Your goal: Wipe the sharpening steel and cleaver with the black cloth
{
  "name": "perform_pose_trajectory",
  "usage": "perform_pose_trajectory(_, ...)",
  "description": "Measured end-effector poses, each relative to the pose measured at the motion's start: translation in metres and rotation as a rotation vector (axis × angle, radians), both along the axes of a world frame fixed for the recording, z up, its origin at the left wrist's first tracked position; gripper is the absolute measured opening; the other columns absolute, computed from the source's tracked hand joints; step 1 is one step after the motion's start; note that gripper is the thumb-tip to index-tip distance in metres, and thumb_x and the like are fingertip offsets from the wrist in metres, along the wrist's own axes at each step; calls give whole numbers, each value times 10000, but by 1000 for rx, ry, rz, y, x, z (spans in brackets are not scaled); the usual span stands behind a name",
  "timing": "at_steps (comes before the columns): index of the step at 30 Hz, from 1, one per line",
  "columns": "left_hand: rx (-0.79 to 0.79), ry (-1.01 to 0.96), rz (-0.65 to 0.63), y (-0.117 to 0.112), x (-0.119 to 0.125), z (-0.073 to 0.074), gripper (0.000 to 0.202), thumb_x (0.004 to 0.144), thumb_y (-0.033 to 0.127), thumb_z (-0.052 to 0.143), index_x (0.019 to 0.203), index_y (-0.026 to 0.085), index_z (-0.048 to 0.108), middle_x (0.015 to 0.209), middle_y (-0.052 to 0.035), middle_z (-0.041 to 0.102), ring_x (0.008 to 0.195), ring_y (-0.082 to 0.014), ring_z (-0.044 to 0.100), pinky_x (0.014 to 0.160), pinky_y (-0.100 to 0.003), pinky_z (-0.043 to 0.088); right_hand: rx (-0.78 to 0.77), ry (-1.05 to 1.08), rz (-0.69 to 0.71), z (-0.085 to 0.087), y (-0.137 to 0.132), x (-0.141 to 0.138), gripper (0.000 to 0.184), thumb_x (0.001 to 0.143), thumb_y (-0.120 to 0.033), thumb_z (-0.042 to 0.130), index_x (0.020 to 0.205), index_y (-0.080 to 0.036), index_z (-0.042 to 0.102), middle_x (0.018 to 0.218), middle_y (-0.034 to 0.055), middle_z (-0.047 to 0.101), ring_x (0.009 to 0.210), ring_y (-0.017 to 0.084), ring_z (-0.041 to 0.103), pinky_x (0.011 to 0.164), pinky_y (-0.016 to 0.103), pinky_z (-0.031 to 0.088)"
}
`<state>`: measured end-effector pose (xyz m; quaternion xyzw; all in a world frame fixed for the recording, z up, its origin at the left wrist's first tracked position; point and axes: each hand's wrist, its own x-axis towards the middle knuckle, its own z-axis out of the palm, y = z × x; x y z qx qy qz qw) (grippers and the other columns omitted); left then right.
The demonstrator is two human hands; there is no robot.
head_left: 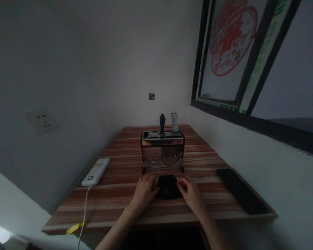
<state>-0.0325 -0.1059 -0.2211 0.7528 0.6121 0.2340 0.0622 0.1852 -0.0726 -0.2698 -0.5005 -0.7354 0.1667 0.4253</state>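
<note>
A soft-looking black item [169, 187], wider at its near edge and with a faint round mark on it, lies flat on the wooden table [125, 156]. The dim light hides whether it is a cap or another folded piece of cloth. At its left edge my left hand [145, 187] is closed, thumb and fingers on the border. My right hand [190, 191] pinches the right edge between thumb and fingertips. Just beyond both hands stands a shiny metal rack [162, 143] with dark legs, bearing a dark bottle-shaped object [162, 123] and a crumpled silvery can-like object [174, 122].
To the left is a white power bank [96, 172] with a white cable [85, 208] running off the front edge past yellow tape [74, 228]. A black flat slab [241, 190] lies along the right edge. Walls and a window frame [224, 111] border the table.
</note>
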Motion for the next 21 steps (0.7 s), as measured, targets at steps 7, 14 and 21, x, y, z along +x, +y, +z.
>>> perform_pose_trajectory(7, 303, 91, -160, 6, -12, 71, 123, 895, 192, 520, 1004, 207, 573, 975, -65, 661, 928, -226, 604, 807, -343, 416, 1, 52, -23, -3, 1, -1, 232, 891, -341, 482, 821, -208, 659, 856, 80, 689, 791, 238, 666, 744, 342, 492)
perform_pose_trajectory(14, 549, 543, -397, 56, 8, 176, 193, 913, 167, 484, 1070, 180, 596, 1085, -85, 644, 1037, -231, 565, 907, -359, 392, -1, 102, -30, -5, 2, -1, 299, 898, -424, 475, 828, -215, 677, 806, 75, 711, 741, 238, 669, 697, 337, 501)
perform_pose_trajectory(21, 624, 898, -550, 103, 21, 222, 280, 903, 83, 458, 1136, 142, 601, 1176, -119, 635, 1159, -226, 524, 1108, -403, 234, 43, 132, -41, -4, 2, -2, 419, 906, -536, 428, 744, -224, 657, 655, 55, 677, 589, 214, 630, 595, 305, 475)
